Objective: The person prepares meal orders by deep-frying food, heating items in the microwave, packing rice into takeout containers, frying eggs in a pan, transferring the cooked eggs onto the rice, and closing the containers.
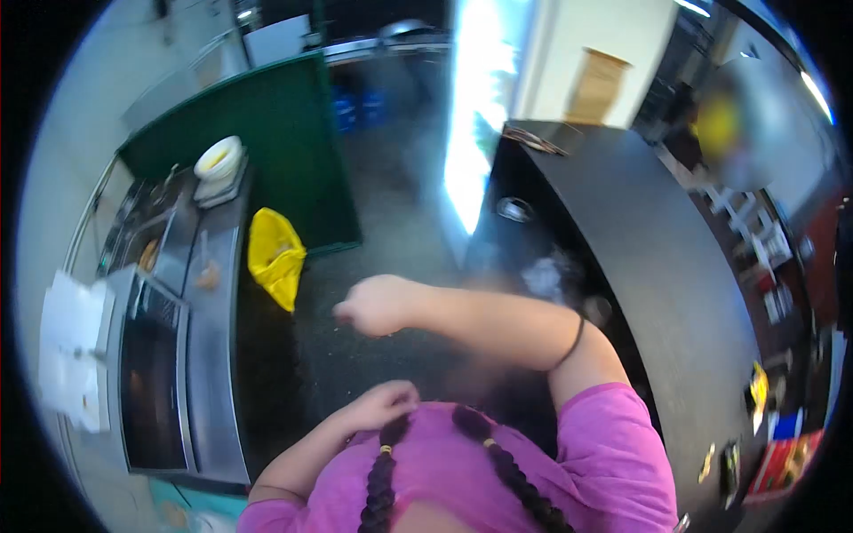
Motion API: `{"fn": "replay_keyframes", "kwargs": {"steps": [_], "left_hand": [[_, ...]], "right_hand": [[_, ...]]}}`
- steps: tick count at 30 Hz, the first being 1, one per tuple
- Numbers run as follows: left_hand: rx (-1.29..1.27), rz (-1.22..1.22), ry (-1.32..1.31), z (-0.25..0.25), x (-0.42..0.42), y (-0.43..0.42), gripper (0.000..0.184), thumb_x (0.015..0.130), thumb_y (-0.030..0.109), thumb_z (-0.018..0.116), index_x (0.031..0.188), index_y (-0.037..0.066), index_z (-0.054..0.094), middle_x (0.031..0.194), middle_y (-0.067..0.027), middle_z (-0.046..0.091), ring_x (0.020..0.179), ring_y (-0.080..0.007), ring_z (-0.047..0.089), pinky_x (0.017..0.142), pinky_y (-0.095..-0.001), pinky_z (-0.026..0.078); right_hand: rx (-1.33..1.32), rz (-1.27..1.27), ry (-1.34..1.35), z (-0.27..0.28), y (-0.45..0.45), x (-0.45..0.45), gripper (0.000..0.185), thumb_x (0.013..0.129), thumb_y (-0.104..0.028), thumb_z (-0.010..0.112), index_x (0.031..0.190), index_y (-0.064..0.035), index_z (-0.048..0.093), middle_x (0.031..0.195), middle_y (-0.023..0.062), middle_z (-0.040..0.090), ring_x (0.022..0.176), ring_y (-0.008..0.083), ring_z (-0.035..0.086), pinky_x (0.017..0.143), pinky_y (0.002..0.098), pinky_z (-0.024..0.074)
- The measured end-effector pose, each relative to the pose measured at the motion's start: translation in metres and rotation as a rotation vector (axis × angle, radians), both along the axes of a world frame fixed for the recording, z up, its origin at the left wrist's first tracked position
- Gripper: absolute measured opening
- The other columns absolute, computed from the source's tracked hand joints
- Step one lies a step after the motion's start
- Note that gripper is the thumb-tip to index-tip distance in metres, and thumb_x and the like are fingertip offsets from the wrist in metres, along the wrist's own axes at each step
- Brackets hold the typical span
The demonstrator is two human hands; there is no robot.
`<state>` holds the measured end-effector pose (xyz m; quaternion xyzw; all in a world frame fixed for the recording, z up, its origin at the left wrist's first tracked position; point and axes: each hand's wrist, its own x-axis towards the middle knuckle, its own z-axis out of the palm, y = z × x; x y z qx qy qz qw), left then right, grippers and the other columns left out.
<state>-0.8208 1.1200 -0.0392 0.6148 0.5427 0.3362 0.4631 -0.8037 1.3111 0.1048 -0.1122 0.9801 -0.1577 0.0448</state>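
My right hand (384, 305) is stretched across in front of my body, over the dark floor. Its fingers are curled closed and a little blurred, and I cannot make out whether anything is in them. Close to my chest is my left hand (384, 406), its fingers bent together beside a dark braid (380, 480) that hangs over my pink shirt (613, 444). What those fingers hold, if anything, is hidden. To the left of my right hand, a yellow bag (276, 258) hangs at the edge of the metal counter (213, 355).
A white bucket (219, 160) stands at the counter's far end by a green partition (267, 133). On the left are an oven-like appliance (153, 382) and white boxes (75, 342). A long dark counter (657, 249) curves along my right. A bright glass-door cooler (480, 107) stands ahead.
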Motion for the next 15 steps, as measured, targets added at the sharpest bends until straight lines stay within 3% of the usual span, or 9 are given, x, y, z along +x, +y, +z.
{"fn": "replay_keyframes", "kwargs": {"steps": [4, 6, 8, 9, 11, 12, 13, 14, 15], "left_hand": [[0.098, 0.643, -0.224, -0.022, -0.065, -0.022, 0.013, 0.090, 0.015, 0.062, 0.089, 0.003, 0.059, 0.089, -0.0079, 0.058, 0.087, -0.0204, 0.058, 0.077, -0.0338, 0.048], [0.124, 0.675, -0.126, -0.027, -0.086, -0.027, 0.013, 0.091, 0.016, 0.062, 0.089, 0.003, 0.058, 0.088, -0.0081, 0.058, 0.086, -0.0210, 0.058, 0.077, -0.0339, 0.048], [0.091, 0.554, 0.101, -0.020, -0.101, -0.026, 0.013, 0.094, 0.017, 0.060, 0.091, 0.004, 0.059, 0.089, -0.0067, 0.060, 0.084, -0.0190, 0.059, 0.077, -0.0328, 0.048], [-0.008, 0.486, 0.138, -0.018, -0.108, -0.025, 0.015, 0.094, 0.020, 0.061, 0.093, 0.005, 0.060, 0.089, -0.0094, 0.061, 0.085, -0.0230, 0.060, 0.077, -0.0351, 0.048], [-0.268, 0.389, 0.242, -0.013, -0.123, -0.023, 0.022, 0.092, 0.027, 0.064, 0.095, 0.005, 0.062, 0.087, -0.0145, 0.063, 0.084, -0.0309, 0.063, 0.076, -0.0397, 0.050], [-0.307, 0.377, 0.338, 0.002, -0.130, -0.021, 0.026, 0.090, 0.030, 0.064, 0.093, 0.004, 0.060, 0.088, -0.0151, 0.064, 0.085, -0.0324, 0.063, 0.073, -0.0424, 0.048], [-0.320, 0.428, 0.333, 0.005, -0.141, -0.017, 0.026, 0.090, 0.030, 0.064, 0.093, 0.004, 0.060, 0.087, -0.0152, 0.064, 0.084, -0.0321, 0.063, 0.073, -0.0422, 0.048], [-0.334, 0.480, 0.327, 0.007, -0.151, -0.012, 0.027, 0.089, 0.031, 0.065, 0.094, 0.005, 0.060, 0.087, -0.0152, 0.063, 0.084, -0.0317, 0.063, 0.072, -0.0420, 0.048], [-0.356, 0.536, 0.296, 0.013, -0.163, -0.005, 0.028, 0.088, 0.032, 0.066, 0.094, 0.005, 0.060, 0.083, -0.0148, 0.063, 0.079, -0.0317, 0.063, 0.071, -0.0416, 0.049]], "right_hand": [[-0.129, 0.134, -0.268, -0.254, 0.059, -0.083, 0.020, 0.084, -0.018, 0.057, 0.090, -0.0082, 0.074, 0.099, 0.0158, 0.071, 0.093, 0.0338, 0.067, 0.080, 0.0466, 0.0521], [-0.628, -0.145, -0.252, -0.279, -0.006, -0.067, 0.023, 0.084, -0.022, 0.061, 0.095, -0.0084, 0.075, 0.102, 0.0159, 0.072, 0.091, 0.0292, 0.067, 0.082, 0.0413, 0.0521], [-1.253, 0.183, -0.400, -0.283, -0.047, -0.059, 0.020, 0.086, -0.023, 0.065, 0.093, -0.0066, 0.072, 0.095, 0.0074, 0.073, 0.091, 0.0225, 0.064, 0.083, 0.0376, 0.0513], [-1.024, 0.106, -0.604, -0.351, -0.045, -0.073, 0.021, 0.086, -0.023, 0.065, 0.095, -0.0062, 0.072, 0.096, 0.0080, 0.072, 0.090, 0.0219, 0.064, 0.083, 0.0387, 0.0515], [-0.558, -0.029, -0.801, -0.305, -0.011, -0.087, 0.029, 0.087, -0.028, 0.060, 0.102, -0.0066, 0.072, 0.102, 0.0113, 0.073, 0.094, 0.0261, 0.067, 0.082, 0.0442, 0.0524], [-0.333, -0.061, -0.548, -0.380, 0.026, -0.101, 0.033, 0.089, -0.032, 0.054, 0.106, -0.0081, 0.071, 0.110, 0.0151, 0.070, 0.101, 0.0324, 0.067, 0.083, 0.0481, 0.0520], [-0.250, -0.336, -0.545, -0.353, 0.065, -0.100, 0.033, 0.091, -0.030, 0.052, 0.108, -0.0096, 0.071, 0.116, 0.0168, 0.068, 0.110, 0.0342, 0.064, 0.089, 0.0463, 0.0507], [-0.357, -0.467, -0.345, -0.477, 0.129, -0.101, 0.034, 0.091, -0.030, 0.051, 0.112, -0.0109, 0.070, 0.118, 0.0166, 0.067, 0.112, 0.0332, 0.063, 0.093, 0.0440, 0.0500], [-0.236, -0.797, -0.312, -0.464, 0.164, -0.090, 0.035, 0.090, -0.031, 0.053, 0.115, -0.0119, 0.069, 0.120, 0.0149, 0.067, 0.111, 0.0321, 0.064, 0.095, 0.0430, 0.0500]]}}
